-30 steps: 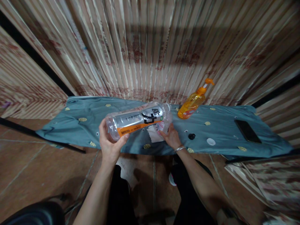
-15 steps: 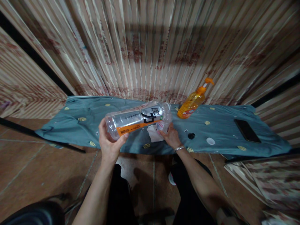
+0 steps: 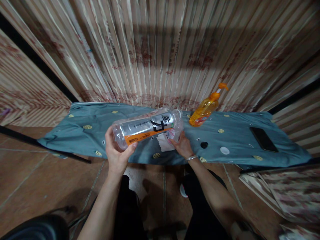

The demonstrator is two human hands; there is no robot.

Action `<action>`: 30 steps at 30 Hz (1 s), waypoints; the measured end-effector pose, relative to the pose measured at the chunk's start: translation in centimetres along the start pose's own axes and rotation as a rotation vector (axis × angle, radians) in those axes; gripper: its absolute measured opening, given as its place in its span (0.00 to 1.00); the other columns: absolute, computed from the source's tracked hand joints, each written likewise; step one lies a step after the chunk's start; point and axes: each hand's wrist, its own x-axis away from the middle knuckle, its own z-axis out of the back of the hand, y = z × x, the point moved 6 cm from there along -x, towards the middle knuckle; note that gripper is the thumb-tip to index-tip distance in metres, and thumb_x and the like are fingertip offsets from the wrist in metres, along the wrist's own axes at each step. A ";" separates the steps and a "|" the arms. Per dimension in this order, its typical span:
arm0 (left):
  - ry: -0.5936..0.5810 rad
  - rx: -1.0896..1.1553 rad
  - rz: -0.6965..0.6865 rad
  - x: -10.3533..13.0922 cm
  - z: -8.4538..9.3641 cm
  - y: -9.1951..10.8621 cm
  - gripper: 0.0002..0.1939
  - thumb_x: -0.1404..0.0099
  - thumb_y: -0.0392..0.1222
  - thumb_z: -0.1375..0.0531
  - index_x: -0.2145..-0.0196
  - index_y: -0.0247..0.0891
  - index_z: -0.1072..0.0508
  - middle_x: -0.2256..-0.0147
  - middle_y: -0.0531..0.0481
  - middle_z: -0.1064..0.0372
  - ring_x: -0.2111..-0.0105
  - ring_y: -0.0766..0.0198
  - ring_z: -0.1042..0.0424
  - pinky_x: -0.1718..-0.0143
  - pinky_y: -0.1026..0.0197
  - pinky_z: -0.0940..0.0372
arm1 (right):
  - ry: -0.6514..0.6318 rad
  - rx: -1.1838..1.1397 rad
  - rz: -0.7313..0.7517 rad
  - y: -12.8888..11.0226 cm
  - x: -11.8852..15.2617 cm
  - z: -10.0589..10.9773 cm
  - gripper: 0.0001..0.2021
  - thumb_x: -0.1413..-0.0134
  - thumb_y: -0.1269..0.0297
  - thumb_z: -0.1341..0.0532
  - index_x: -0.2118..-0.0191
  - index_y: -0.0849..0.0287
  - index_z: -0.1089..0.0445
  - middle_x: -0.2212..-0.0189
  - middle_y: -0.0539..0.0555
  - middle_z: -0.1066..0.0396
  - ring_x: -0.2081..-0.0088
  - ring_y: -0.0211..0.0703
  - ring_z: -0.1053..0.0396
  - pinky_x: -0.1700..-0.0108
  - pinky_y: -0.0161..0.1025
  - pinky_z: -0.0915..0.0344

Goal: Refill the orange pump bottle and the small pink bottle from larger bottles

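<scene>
My left hand [image 3: 117,151] grips the base end of a large clear plastic bottle [image 3: 146,126] with a silver and orange label. The bottle lies tilted across the view, its uncapped-looking neck pointing right. My right hand [image 3: 182,145] is wrapped round a smaller clear container [image 3: 178,128] with a pinkish label, held at the big bottle's mouth. Whether the two rims touch is hard to tell. Beneath them a white cloth with a jagged edge [image 3: 165,143] lies on the table cover.
On the teal patterned cover [image 3: 82,136] stands an orange pump bottle [image 3: 204,110]. Right of my right hand lie a small black cap [image 3: 204,145], a white round lid [image 3: 224,150] and a dark phone [image 3: 263,139]. A striped curtain [image 3: 155,50] hangs behind.
</scene>
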 end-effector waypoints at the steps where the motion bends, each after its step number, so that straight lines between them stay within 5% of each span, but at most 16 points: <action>1: -0.005 -0.003 -0.001 0.0 0.0 0.0 0.54 0.47 0.76 0.21 0.34 0.42 0.28 0.38 0.39 0.25 0.40 0.45 0.19 0.37 0.45 0.22 | -0.004 0.001 -0.001 0.0 0.0 0.0 0.21 0.35 0.58 0.28 0.44 0.56 0.36 0.53 0.64 0.15 0.49 0.64 0.14 0.48 0.49 0.20; 30: -0.008 0.008 0.001 0.0 0.0 -0.2 0.53 0.47 0.75 0.21 0.34 0.43 0.28 0.38 0.38 0.25 0.41 0.44 0.19 0.40 0.45 0.20 | 0.032 -0.013 0.019 0.4 -0.1 -0.5 0.23 0.34 0.58 0.29 0.40 0.57 0.33 0.57 0.61 0.17 0.51 0.67 0.13 0.47 0.55 0.18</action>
